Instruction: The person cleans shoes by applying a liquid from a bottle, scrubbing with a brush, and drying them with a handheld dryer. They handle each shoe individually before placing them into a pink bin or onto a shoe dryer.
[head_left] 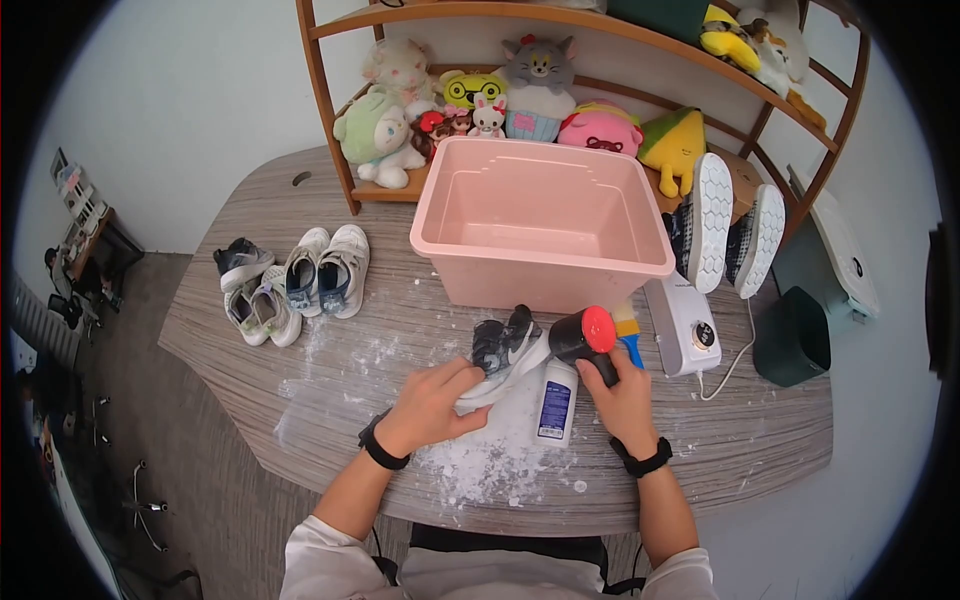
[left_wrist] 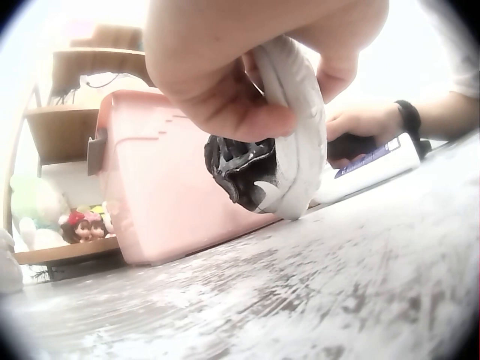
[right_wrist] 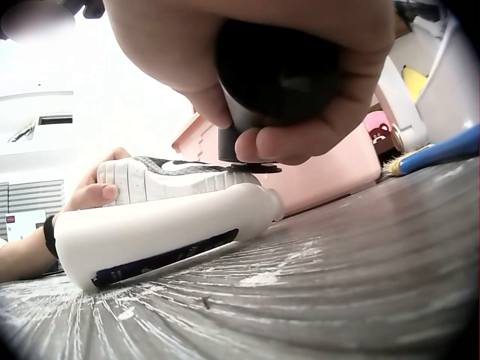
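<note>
My left hand [head_left: 425,408] grips a small black sneaker [head_left: 492,345] with a white sole [left_wrist: 304,150], tipped onto its side above the powder-strewn table. In my right hand [head_left: 623,402] is a black handheld tool [head_left: 568,338] with a red round end [head_left: 599,329], fingers curled round its handle. The right wrist view shows the tool's dark flat head [right_wrist: 255,167] right at one end of the shoe's sole. Between the hands lies a white bottle [head_left: 556,405] with a blue label, close beside the shoe.
Behind stands a pink bin [head_left: 555,285], with a plush-toy shelf [head_left: 380,194] beyond. Several small shoes [head_left: 342,275] are at the left. A blue-handled brush [head_left: 630,343], a white shoe dryer [head_left: 683,330] bearing two shoes [head_left: 712,220], and a dark green bin [head_left: 792,340] are at right.
</note>
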